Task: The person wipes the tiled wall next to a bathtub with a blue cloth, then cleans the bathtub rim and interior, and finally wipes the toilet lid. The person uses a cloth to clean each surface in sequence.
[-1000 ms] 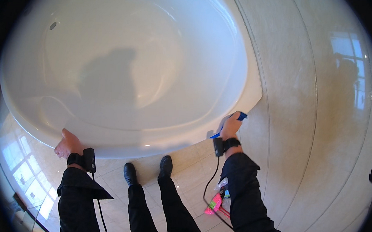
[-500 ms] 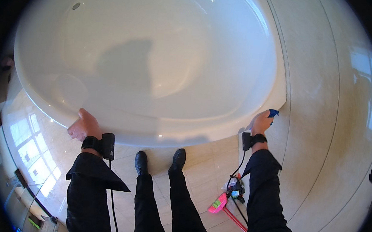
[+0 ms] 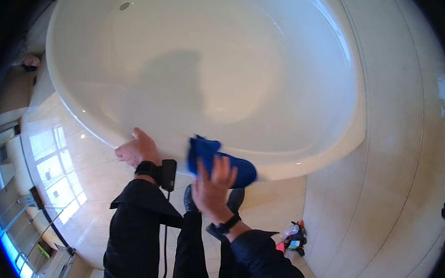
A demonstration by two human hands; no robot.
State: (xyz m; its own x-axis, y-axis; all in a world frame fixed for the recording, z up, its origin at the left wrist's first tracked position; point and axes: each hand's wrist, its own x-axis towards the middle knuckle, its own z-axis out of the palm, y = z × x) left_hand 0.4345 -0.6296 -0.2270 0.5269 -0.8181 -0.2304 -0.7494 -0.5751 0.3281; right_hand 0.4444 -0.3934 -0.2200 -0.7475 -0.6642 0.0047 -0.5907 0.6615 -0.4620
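On the front rim of the curved, shiny white bathtub (image 3: 282, 167), I have the right hand (image 3: 213, 189) over a bunched blue cloth (image 3: 242, 171), the left hand (image 3: 141, 149) resting apart (can't tell if either grips). Pushing too fast could make the cloth slip off.

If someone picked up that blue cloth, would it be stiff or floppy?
Probably floppy: the blue cloth bunches up around the right hand's spread fingers. It seems unlikely to roll, with no round shape. It may slide easily on the bathtub's glossy rim.
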